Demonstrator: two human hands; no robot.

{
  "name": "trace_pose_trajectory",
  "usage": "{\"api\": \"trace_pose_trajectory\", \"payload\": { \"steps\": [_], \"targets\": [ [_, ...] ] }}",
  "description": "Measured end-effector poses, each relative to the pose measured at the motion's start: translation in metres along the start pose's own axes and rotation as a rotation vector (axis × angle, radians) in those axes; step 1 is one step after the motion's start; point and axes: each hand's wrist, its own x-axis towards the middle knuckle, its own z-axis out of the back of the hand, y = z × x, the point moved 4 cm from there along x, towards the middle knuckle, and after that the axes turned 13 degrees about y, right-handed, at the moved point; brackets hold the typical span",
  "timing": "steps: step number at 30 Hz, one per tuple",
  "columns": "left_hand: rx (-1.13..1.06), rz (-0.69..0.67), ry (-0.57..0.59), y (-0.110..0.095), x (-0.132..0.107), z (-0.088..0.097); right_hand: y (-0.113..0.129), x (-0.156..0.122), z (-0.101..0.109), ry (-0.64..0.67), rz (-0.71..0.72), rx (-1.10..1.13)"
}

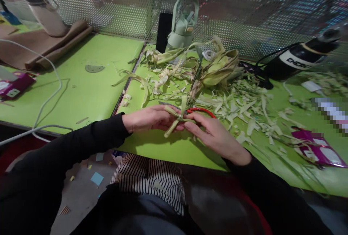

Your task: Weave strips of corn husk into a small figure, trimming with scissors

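Near the front edge of the green table (154, 141), both hands hold a small cross-shaped piece of corn husk strips (179, 118) between them. My left hand (153, 119) is closed on its left side, with the thumb along the strips. My right hand (210, 131) pinches the right-hand strip between thumb and fingers. Just behind the hands lie red-handled scissors (202, 111), partly hidden by the fingers and the strips. A bundle of corn husks (221, 66) rests farther back, with cut husk scraps (241, 101) spread around it and to the right.
A pale green bottle (181, 32) stands at the perforated screen (122, 10). On the right are a black bottle (296, 57) and a purple packet (318, 148). A white cable (56, 79), brown paper (35, 48) and a half-round piece (94, 68) lie left.
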Motion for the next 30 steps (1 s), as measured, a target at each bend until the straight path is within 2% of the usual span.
{"api": "trace_pose_trajectory", "payload": {
  "steps": [3, 6, 9, 12, 14, 17, 20, 22, 24, 28, 30],
  "targets": [
    [0.128, 0.011, 0.014, -0.003, 0.000, 0.002, 0.005, 0.007, 0.005, -0.073, 0.129, -0.190],
    [0.369, 0.035, -0.038, -0.009, -0.002, 0.002, 0.005, 0.011, 0.005, -0.088, 0.156, -0.237],
    [0.693, 0.037, -0.143, -0.017, -0.003, 0.002, 0.000, 0.013, 0.004, -0.095, 0.148, -0.191],
    [0.965, -0.050, -0.292, -0.026, -0.006, -0.001, -0.004, 0.017, 0.001, -0.141, 0.189, -0.183],
    [0.947, -0.031, -0.320, -0.024, -0.005, -0.002, -0.005, 0.018, -0.002, -0.222, 0.250, -0.279],
    [0.754, 0.039, -0.232, -0.013, 0.000, -0.004, -0.006, 0.017, -0.006, -0.356, 0.335, -0.493],
    [0.751, 0.041, -0.182, -0.007, 0.007, -0.004, -0.007, 0.014, -0.008, -0.419, 0.349, -0.530],
    [0.797, 0.065, -0.165, -0.003, 0.009, -0.001, -0.009, 0.014, -0.007, -0.393, 0.301, -0.384],
    [0.823, 0.078, -0.139, -0.001, 0.011, 0.001, -0.012, 0.016, -0.007, -0.315, 0.215, -0.109],
    [0.903, -0.012, -0.076, -0.002, 0.012, 0.002, -0.020, 0.021, -0.015, -0.125, 0.033, 0.514],
    [0.928, -0.051, -0.037, -0.004, 0.013, 0.001, -0.023, 0.022, -0.018, -0.090, -0.024, 0.705]
  ]
}}
